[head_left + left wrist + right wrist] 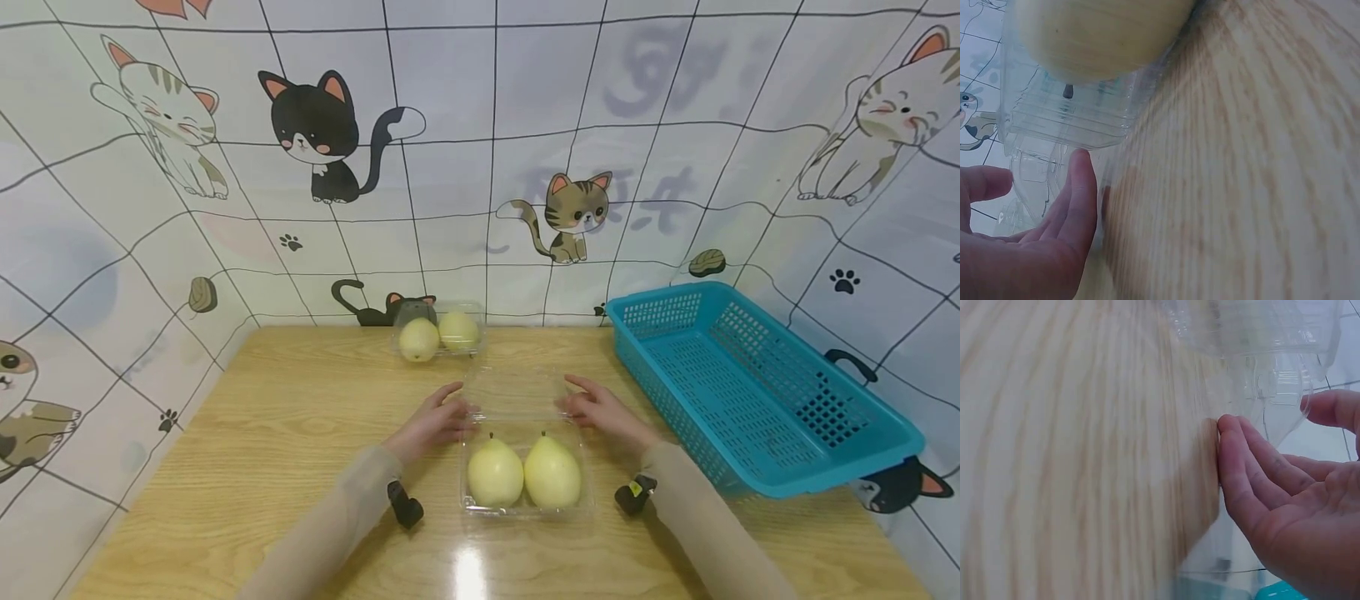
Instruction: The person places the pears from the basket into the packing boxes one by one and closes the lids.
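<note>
A clear plastic clamshell box stands in front of me, its lid folded back toward the wall. Two pale yellow pears, a left one and a right one, sit side by side in its base, stems toward the wall. At the lid's left side is my left hand, thumb tip at the lid's edge and fairly straight fingers low by the hinge. My right hand mirrors it on the right side, its thumb touching the lid's edge and its extended fingers close over the table.
Against the wall stands another clear box with two pears. A blue plastic basket takes up the right side, near my right forearm. Cat-patterned sheeting encloses the wooden table at the back and sides.
</note>
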Motion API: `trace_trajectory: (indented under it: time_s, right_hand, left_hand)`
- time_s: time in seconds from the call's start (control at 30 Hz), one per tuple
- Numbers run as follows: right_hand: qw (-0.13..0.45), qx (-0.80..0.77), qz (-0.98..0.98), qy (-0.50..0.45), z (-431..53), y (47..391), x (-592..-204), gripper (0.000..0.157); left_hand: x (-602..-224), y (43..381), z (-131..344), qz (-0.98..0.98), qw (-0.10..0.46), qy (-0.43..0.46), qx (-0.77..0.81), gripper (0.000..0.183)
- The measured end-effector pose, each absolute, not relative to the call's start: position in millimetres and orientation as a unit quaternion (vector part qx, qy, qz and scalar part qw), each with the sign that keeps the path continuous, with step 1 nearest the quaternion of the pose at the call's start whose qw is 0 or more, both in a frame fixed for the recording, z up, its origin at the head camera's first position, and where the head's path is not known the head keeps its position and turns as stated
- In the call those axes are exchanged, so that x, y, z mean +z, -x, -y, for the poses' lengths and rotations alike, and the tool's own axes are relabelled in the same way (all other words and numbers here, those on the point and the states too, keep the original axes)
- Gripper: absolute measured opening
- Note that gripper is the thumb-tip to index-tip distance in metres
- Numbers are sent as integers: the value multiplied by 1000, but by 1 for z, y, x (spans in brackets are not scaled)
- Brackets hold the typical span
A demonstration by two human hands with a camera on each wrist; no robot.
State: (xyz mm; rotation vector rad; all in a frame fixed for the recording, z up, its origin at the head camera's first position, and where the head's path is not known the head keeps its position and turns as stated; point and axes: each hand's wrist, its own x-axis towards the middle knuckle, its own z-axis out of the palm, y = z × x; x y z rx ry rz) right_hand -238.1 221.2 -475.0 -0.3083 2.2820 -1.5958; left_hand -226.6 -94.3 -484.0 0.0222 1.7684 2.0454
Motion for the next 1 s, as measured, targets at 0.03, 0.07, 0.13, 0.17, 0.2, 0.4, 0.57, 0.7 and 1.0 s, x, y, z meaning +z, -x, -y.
trace_trajectory:
  time_s: [0.03, 0.07, 0.13, 0.17, 0.2, 0.4, 0.57, 0.7, 1.0]
  right_hand:
    - [173, -566, -799, 107, -221, 239, -476, 63]
    - [175, -572, -795, 102, -221, 241, -477, 63]
    - [176, -579, -790, 98, -221, 242, -478, 63]
    - [175, -581, -788, 100, -221, 242, -479, 62]
    - [175, -585, -785, 101, -221, 242, -479, 63]
    - [172, -608, -770, 89, -221, 238, -479, 63]
    - [165, -622, -761, 82, -221, 236, -479, 65]
    - [159, -628, -757, 84, -221, 234, -479, 66]
    - [147, -627, -759, 97, -224, 228, -479, 66]
  left_hand:
    - [-484, 227, 94, -635, 218, -10, 741, 58]
    - [-485, 227, 94, -633, 218, -14, 742, 58]
    - [-485, 227, 94, -631, 220, -17, 744, 60]
    - [-485, 228, 93, -630, 220, -19, 744, 60]
    - [-484, 228, 93, -630, 221, -20, 744, 61]
    - [-483, 229, 93, -630, 226, -19, 743, 63]
    - [-484, 229, 94, -626, 226, -31, 746, 62]
    - [-483, 229, 95, -622, 231, -51, 747, 62]
    - [-481, 226, 98, -611, 238, -74, 752, 66]
